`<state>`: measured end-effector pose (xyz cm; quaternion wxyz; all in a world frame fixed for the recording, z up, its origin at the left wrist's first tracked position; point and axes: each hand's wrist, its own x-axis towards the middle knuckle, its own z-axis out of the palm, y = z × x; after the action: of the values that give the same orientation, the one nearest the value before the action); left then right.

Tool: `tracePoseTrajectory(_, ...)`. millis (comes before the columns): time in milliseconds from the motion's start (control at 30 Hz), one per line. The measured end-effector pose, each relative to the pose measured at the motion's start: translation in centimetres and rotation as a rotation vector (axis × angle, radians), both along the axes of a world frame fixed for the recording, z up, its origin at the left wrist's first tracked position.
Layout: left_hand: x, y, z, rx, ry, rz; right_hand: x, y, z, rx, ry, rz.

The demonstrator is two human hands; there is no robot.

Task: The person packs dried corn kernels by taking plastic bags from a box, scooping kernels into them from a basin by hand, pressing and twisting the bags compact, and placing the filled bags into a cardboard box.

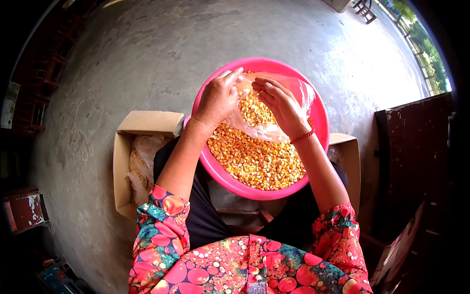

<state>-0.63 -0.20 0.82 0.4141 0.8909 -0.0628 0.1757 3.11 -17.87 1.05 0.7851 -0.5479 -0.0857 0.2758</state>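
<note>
A clear plastic bag [270,132] holding corn kernels lies in a pink basin [230,182], on top of more loose yellow-orange corn kernels [259,164]. Over the bag's left side, my left hand [221,99] is closed, its bent fingers pinching the plastic near the top. My right hand [284,105], with a red bead bracelet [302,136] at the wrist, is opposite it. Its fingers are pressed together with the thumb against them, at the bag's upper edge. The exact grip on the thin plastic is partly hidden by the fingers. Kernels show between the two hands.
Cardboard boxes stand on both sides of my legs; the left box [122,161] contains a plastic bag [142,164] of pale material. Dark red wooden furniture [416,157] is at right. A small stool [364,11] stands far off on the concrete floor [147,54].
</note>
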Motion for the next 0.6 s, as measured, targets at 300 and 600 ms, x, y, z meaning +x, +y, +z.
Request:
tracePoseTrajectory(300,0.1,0.0,-0.1,0.007,0.003,0.005,-3.0,-1.8,1.4,-0.263,-0.001,0.57)
tracePoseTrajectory(600,0.2,-0.1,0.1,0.016,0.011,0.006,-8.7,-0.9,-4.6,-0.705,-1.089,0.535)
